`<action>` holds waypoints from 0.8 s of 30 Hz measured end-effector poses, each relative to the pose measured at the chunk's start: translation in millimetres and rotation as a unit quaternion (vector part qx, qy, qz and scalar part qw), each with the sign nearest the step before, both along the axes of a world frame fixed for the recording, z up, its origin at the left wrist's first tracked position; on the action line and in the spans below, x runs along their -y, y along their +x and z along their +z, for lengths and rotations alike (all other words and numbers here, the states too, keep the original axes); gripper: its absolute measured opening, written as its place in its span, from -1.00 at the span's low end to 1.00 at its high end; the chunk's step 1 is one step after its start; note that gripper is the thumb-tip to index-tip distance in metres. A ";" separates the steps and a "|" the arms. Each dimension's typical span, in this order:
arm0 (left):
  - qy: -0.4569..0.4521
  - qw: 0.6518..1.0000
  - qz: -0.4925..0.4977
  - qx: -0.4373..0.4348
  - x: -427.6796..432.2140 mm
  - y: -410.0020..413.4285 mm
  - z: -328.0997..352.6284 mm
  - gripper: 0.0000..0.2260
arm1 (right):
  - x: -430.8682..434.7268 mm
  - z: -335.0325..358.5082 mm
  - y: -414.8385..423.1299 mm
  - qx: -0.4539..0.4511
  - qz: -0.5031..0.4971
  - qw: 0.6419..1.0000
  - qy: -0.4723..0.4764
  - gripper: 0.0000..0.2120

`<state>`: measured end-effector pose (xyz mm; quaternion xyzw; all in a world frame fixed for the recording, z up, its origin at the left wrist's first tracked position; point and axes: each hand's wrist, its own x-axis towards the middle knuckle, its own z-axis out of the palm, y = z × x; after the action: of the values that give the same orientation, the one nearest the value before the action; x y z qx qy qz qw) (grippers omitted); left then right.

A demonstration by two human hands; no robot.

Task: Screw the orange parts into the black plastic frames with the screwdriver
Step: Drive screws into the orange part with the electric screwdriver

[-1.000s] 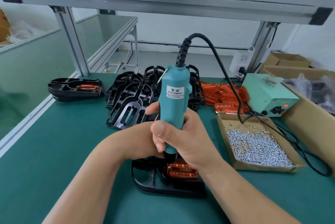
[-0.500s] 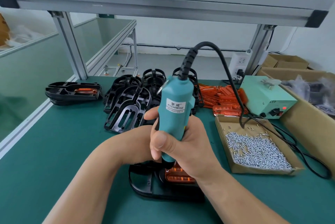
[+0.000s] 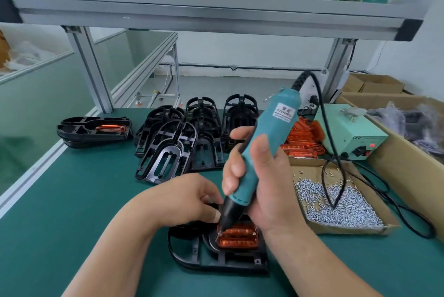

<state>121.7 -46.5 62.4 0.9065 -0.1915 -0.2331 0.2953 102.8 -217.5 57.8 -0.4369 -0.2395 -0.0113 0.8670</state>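
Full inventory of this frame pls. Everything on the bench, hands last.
electric screwdriver: 1, teal, tilted, tip at left end of seated orange part
near frame: 1, black, table front
orange part: 1, seated in near frame
loose frames: pile, count unclear, black, centre back
finished frames: short stack, black, orange insert on top, back left
loose orange parts: pile, right of loose frames
screws: many, silver, in cardboard tray, right
power box: 1, pale green, behind tray
cardboard boxes: brown, far right
table: green mat
right hand: grips screwdriver
left hand: fingers curled at near frame, beside screwdriver nose
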 end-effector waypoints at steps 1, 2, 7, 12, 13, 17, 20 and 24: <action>-0.011 1.000 0.004 -0.002 -2.6 1.6 -3.9 -0.76 | 3.2 -2.0 3.8 -0.031 0.008 0.999 0.021 -0.45; -0.013 1.000 0.005 -0.003 -2.4 0.7 -4.6 -0.85 | 9.1 -3.7 6.7 -0.055 0.006 0.998 0.041 -0.43; 0.034 0.998 -0.010 0.050 -4.5 4.1 -11.8 -0.75 | 29.3 -12.8 24.7 -0.110 -0.048 0.988 0.097 -0.45; 0.058 0.994 -0.061 0.065 8.0 -8.4 -6.0 -0.17 | 49.7 -15.5 36.2 -0.129 -0.114 0.977 0.124 -0.53; 0.077 0.992 -0.084 0.060 11.4 -11.2 -5.5 -0.09 | 54.7 -15.4 38.1 -0.134 -0.126 0.974 0.131 -0.54; 0.138 0.984 -0.104 0.043 19.9 -24.3 -5.8 0.13 | 71.7 -15.3 43.9 -0.153 -0.163 0.963 0.151 -0.55; 0.152 0.980 -0.119 0.055 23.1 -31.2 -5.5 0.18 | 75.4 -16.2 45.6 -0.154 -0.177 0.959 0.160 -0.55; 0.167 0.974 -0.124 0.088 28.2 -37.9 -2.1 -0.02 | 74.2 -18.3 45.7 -0.154 -0.180 0.959 0.155 -0.57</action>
<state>83.8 -74.7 60.2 0.9292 -0.2861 -0.2160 0.0903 148.5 -291.7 39.6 -0.3294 -0.0159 -0.1370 0.9341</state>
